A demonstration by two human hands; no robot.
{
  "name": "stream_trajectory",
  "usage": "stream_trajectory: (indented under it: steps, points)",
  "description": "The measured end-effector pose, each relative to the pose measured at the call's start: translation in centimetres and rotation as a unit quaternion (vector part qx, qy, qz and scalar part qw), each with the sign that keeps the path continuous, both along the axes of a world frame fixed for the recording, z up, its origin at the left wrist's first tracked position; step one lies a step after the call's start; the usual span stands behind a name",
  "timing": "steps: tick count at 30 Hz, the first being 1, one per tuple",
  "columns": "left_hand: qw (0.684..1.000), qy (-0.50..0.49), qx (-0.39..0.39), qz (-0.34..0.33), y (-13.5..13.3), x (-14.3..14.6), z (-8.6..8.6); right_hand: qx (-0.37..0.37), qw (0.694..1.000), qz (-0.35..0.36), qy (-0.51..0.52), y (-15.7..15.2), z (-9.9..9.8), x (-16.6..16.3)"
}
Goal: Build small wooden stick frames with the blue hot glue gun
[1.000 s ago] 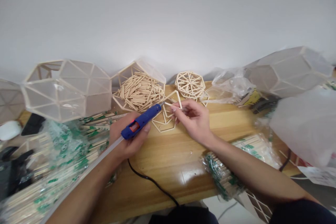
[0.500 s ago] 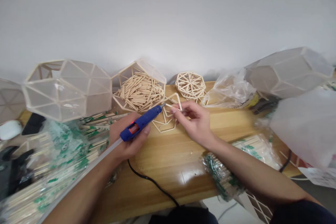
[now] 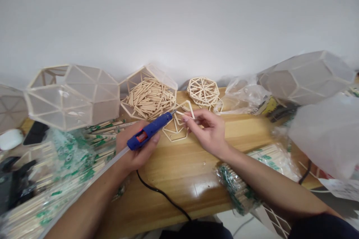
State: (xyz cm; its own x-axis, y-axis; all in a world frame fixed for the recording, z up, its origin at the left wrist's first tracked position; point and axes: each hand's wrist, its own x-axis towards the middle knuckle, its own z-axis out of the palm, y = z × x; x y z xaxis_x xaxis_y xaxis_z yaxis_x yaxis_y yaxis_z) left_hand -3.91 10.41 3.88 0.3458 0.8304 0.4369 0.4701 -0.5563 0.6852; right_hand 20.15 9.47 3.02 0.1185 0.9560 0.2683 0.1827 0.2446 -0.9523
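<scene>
My left hand (image 3: 134, 148) is closed round a blue glue gun (image 3: 149, 130) with a clear glue stick trailing back along my forearm. Its metal tip points at the end of a short wooden stick (image 3: 183, 113) that my right hand (image 3: 207, 130) pinches between thumb and fingers. Just under the stick lie flat wooden stick frames (image 3: 176, 129) on the wooden table (image 3: 179, 168). The gun's black cord (image 3: 159, 191) runs off the near table edge.
An open dome holds several loose cut sticks (image 3: 148, 97). A faceted stick-and-film dome (image 3: 73, 93) stands at the left, another (image 3: 305, 74) at the right, a small lattice dome (image 3: 203, 90) behind. Bags of chopsticks (image 3: 64, 171) lie left; another bag (image 3: 241, 186) lies right.
The glue gun has drifted slightly down and left in my left hand; the plastic bag at the back right has shifted a little. My right hand stays put with the stick.
</scene>
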Motion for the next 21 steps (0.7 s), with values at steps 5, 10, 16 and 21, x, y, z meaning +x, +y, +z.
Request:
stream_trajectory:
  steps: [5, 10, 16, 21]
  points:
    - [1.000, 0.001, -0.009, 0.010, -0.03, 0.20, 0.24, 0.006, 1.000, -0.005, -0.010, 0.04, 0.27, 0.02]
    - [1.000, -0.007, 0.008, 0.009, -0.09, 0.46, 0.43, 0.013, 1.000, 0.003, -0.013, -0.08, 0.14, 0.04]
    - [1.000, -0.002, 0.009, 0.014, -0.13, 0.57, 0.57, 0.003, 1.000, 0.009, 0.007, -0.11, 0.26, -0.05]
    - [1.000, -0.005, -0.002, 0.015, -0.12, 0.27, 0.16, -0.041, 0.996, 0.022, 0.081, 0.11, 0.80, -0.18]
